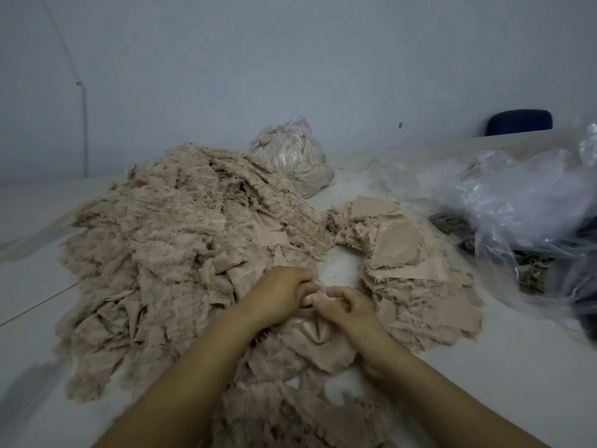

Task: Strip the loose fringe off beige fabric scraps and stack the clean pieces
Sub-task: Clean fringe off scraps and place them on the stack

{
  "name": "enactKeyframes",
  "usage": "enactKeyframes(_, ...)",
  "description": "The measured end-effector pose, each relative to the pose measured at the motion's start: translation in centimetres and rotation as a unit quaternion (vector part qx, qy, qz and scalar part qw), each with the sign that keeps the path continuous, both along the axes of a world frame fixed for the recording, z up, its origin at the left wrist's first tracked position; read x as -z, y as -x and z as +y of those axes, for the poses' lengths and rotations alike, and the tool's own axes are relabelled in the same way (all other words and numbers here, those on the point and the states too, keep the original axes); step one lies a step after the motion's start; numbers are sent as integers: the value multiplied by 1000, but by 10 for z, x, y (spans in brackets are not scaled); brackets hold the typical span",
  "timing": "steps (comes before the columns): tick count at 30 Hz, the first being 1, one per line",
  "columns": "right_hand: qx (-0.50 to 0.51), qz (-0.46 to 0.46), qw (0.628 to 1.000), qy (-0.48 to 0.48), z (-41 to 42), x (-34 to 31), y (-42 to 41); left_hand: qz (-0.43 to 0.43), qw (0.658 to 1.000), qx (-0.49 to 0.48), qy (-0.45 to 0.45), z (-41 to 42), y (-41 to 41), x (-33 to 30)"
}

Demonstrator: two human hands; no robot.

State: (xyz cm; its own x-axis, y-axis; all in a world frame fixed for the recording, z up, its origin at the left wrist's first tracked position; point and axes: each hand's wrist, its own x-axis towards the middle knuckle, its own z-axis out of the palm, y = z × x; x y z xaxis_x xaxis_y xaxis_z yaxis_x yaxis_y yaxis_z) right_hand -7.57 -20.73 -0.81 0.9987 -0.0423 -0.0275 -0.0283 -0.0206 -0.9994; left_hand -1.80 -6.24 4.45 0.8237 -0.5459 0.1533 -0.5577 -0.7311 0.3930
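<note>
A big heap of frayed beige scraps point(168, 247) covers the left and middle of the white table point(32, 286). To the right lies a flatter stack of cleaner beige pieces point(407, 263). My left hand point(277, 295) and my right hand point(349, 308) meet at the table's centre. Both pinch the top edge of one beige scrap point(310, 337), which hangs bunched below my fingers. Fringe-covered scraps point(290, 412) lie between my forearms near the front edge.
A tied clear bag of beige fluff point(290, 153) stands at the back by the grey wall. Crumpled clear plastic bags point(523, 202) with dark scraps inside fill the right side. A dark blue chair back point(518, 122) shows behind the table.
</note>
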Motion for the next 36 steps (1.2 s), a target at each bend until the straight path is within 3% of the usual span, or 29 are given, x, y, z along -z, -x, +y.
enactKeyframes(3, 41, -44, 993, 97, 6, -3, -6, -54, 997, -43, 25, 6, -3, -3)
enactKeyframes(7, 82, -11, 996, -24, -5, -4, -7, -42, 978, -200, 35, 40, -20, -8)
enactKeyframes(10, 49, 6, 993, -110, -4, -8, -9, -17, 995, -83, 51, 30, -14, -8)
enactKeyframes(13, 48, -41, 988, -144, 4, -11, -12, 72, 992, -4, 108, 6, -5, 3)
enactKeyframes(15, 95, -84, 987, -98, 1, -12, -12, 71, 990, -16, 121, 0, -7, 13)
enactKeyframes(18, 179, -107, 976, -57, -16, -9, -11, 14, 975, -165, 147, 12, -18, 19)
enactKeyframes(20, 190, -103, 974, -60, -24, -7, -11, 18, 969, -209, 131, 21, -26, 22)
enactKeyframes(23, 151, -91, 980, -90, -22, -8, -11, 89, 973, -171, 127, 17, -19, 19)
enactKeyframes(25, 108, -99, 985, -87, -16, -11, -12, 127, 979, -78, 142, 6, -10, 19)
enactKeyframes(28, 86, -125, 986, -69, -10, -13, -13, 215, 953, 7, 211, -9, -5, 19)
enactKeyframes(30, 123, -133, 983, -37, -11, -14, -15, 230, 928, -22, 292, -12, -5, 18)
enactKeyframes(32, 194, -112, 973, -66, -19, -17, -18, 206, 906, -122, 350, -7, -11, 19)
enactKeyframes(34, 230, -86, 961, -127, -31, -22, -24, 187, 895, -184, 361, 4, -15, 19)
enactKeyframes(36, 222, -83, 962, -136, -37, -26, -29, 194, 908, -153, 338, 7, -13, 21)
